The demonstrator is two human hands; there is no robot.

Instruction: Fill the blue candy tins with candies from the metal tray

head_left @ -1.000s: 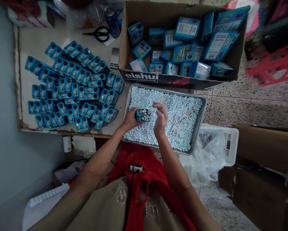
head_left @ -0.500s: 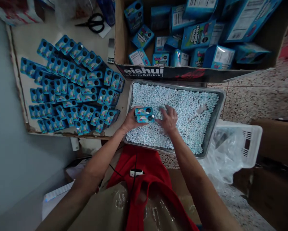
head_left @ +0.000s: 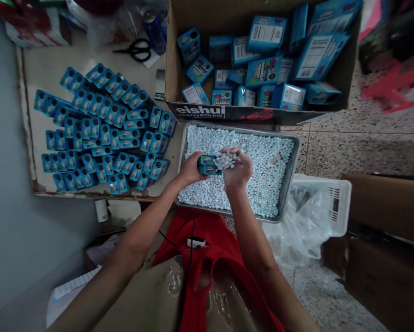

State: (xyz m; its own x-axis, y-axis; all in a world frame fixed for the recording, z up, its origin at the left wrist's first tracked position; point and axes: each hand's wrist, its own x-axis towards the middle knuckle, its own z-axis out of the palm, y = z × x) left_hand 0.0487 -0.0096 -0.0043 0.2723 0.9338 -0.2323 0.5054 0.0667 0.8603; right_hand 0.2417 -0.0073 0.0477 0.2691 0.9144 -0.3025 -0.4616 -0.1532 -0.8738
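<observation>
L hand point(head_left: 192, 168), fingers gripping 2 blue boxes point(head_left: 207, 169), tops lengthwise left-right; R hand point(head_left: 239, 169), fingers cupped w/ pellets point(head_left: 225, 161), just right.

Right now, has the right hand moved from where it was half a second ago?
Yes, upward: the right hand was dipped into the pellets in the tray and now hangs above it, cupping a handful.

I've got vivid blue on 2 held boxes point(head_left: 208, 169), pale blue and white pellets point(head_left: 207, 196), a grey tray point(head_left: 291, 171), red apron point(head_left: 215, 235), a black-banded brown carton point(head_left: 234, 113) lettered white, and there, speckled floor point(head_left: 334, 154)!
</observation>
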